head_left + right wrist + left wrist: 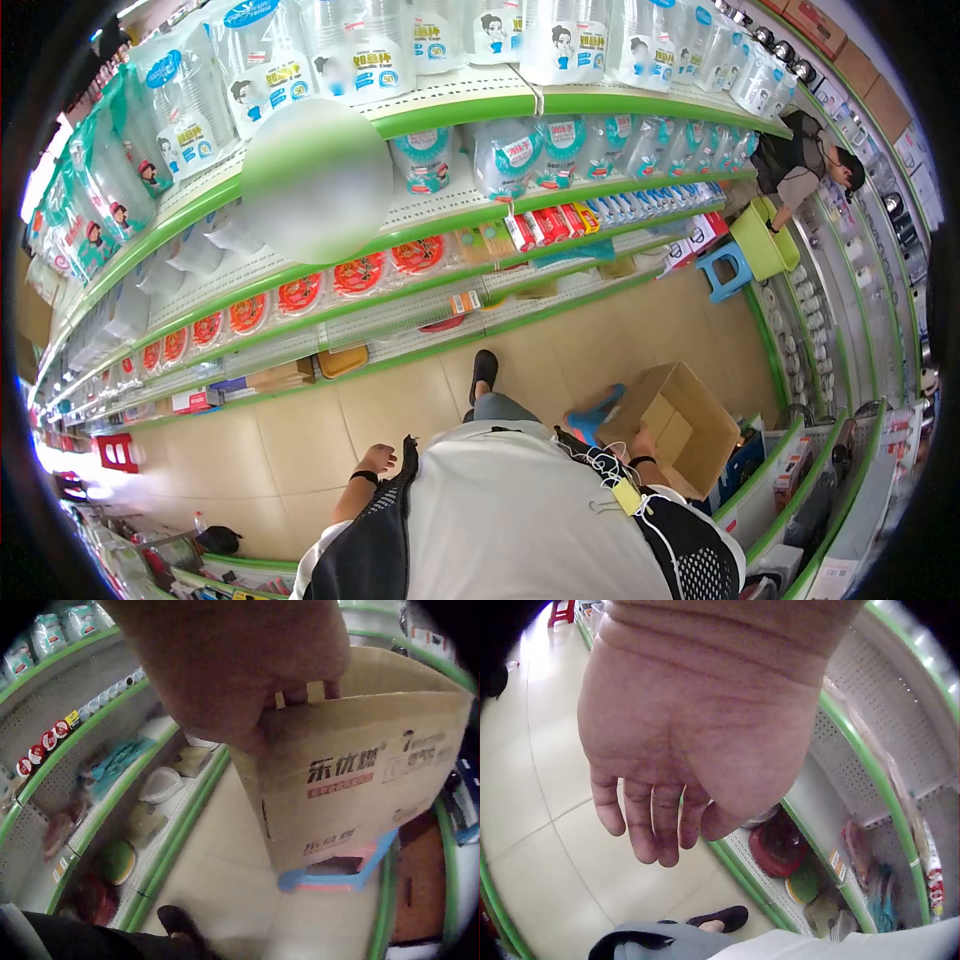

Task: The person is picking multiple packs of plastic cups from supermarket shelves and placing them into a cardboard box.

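An open, printed cardboard box (690, 425) is tilted at the right side of the body in the head view. My right hand (643, 443) grips its near edge; in the right wrist view the fingers of that hand (262, 682) curl over the rim of the box (360, 772). Whatever the box holds at its bottom cannot be made out. On the other side, my left hand (378, 459) hangs beside the body, touching nothing. Its palm and relaxed fingers show in the left wrist view, with nothing in the hand (697, 735).
Long shelves (460, 100) with bagged plastic cups and red-lidded containers run across the front. A blue stool (597, 412) stands beside the box, another blue stool (724, 272) farther off. A person (800, 165) with a green basket (765, 240) is at the right. Shelves also stand behind.
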Demonstrator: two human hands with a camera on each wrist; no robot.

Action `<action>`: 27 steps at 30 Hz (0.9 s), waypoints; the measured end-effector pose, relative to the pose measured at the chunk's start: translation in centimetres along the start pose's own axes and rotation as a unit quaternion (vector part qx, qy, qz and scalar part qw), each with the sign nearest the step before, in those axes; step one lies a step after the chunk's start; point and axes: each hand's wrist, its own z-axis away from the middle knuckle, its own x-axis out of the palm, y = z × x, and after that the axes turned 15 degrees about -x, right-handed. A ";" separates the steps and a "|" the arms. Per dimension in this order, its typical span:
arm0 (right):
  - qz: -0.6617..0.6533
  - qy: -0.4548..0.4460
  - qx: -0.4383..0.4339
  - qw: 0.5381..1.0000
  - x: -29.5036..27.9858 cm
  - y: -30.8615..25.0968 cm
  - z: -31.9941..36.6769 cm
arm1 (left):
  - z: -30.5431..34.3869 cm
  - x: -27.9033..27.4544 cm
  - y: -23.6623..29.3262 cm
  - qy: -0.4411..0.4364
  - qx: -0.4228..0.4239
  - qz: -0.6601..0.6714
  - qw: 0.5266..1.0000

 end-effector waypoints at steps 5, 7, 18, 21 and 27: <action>0.102 -0.122 0.114 0.981 -3.1 0.8 5.4 | 4.2 1.2 4.5 -0.019 -0.080 0.002 0.997; 0.165 -0.153 0.146 0.963 -2.2 3.7 7.2 | 4.6 1.2 6.0 -0.031 -0.072 -0.002 0.997; 0.097 -0.101 0.179 0.974 -0.4 3.9 0.9 | -1.8 -2.0 4.0 0.014 0.075 -0.001 0.997; 0.088 -0.086 0.167 0.978 0.6 5.1 -1.0 | 0.5 -2.5 4.5 -0.035 -0.036 0.130 0.990; 0.090 -0.031 0.113 0.989 3.3 8.5 0.4 | 1.4 -1.9 2.9 0.012 0.029 -0.074 0.997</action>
